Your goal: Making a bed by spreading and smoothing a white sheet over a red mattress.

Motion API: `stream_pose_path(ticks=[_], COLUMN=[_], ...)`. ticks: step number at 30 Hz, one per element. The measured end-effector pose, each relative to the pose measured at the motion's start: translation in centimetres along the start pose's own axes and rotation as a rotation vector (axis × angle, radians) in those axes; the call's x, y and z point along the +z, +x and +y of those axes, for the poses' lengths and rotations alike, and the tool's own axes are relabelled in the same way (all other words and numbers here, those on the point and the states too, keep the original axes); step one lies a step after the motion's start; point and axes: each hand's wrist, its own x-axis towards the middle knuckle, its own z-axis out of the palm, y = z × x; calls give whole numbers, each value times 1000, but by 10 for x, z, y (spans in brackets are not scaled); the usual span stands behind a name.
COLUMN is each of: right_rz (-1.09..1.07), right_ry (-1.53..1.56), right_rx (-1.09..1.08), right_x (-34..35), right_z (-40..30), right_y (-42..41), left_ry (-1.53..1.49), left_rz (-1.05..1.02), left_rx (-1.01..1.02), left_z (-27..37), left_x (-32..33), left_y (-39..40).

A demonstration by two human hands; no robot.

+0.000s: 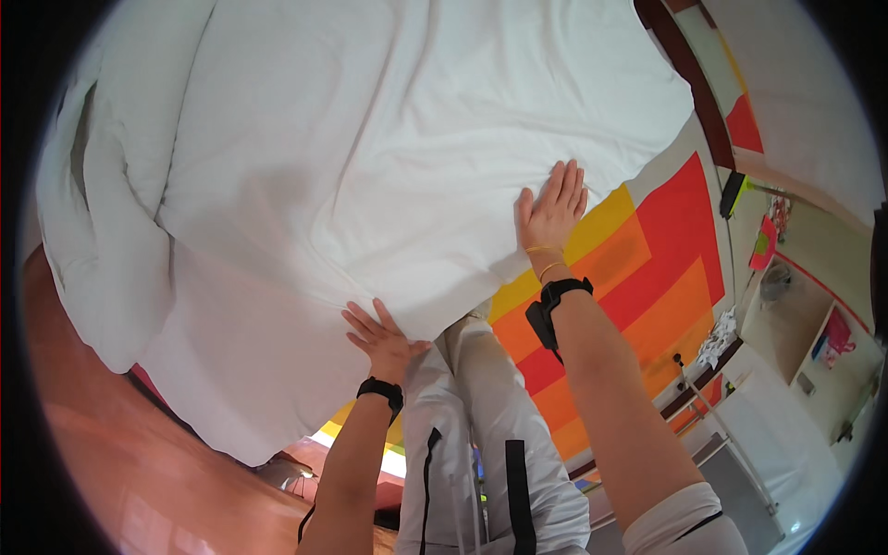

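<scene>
A wide white sheet or quilt cover spreads before me, creased toward the middle. My left hand rests on its near edge, fingers spread and palm down. Farther right, my right hand lies flat near the cover's right edge, thumb apart from the fingers. Neither hand grips anything. To the right of the cover shows a bed surface with red, orange and yellow blocks. A thick fold of white bedding lies along the left side, its inside partly hidden.
My legs in pale trousers are below, close to the cover's edge. Reddish floor lies at the left. On the right stand a metal-framed ladder, an open shelf unit and a broom head.
</scene>
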Motion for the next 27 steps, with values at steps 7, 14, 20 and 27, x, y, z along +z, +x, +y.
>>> stream_pose_path(ticks=[7,14,20,27], right_rz=[-53,-107,-289,-524], right_ry=[-27,28,130,104], right_rx=[18,48,5,-584], right_x=[-3,-6,-12,-27], right_z=[1,-1,13,128], right_y=[2,3,12,87], left_ry=[29,84,-108,-133], left_rz=[-60,94,56,67], left_rx=[-49,-91,-163,-154], left_z=[8,12,177,300], left_x=[-9,8,-25,-56], left_y=[-2,-2,43,90])
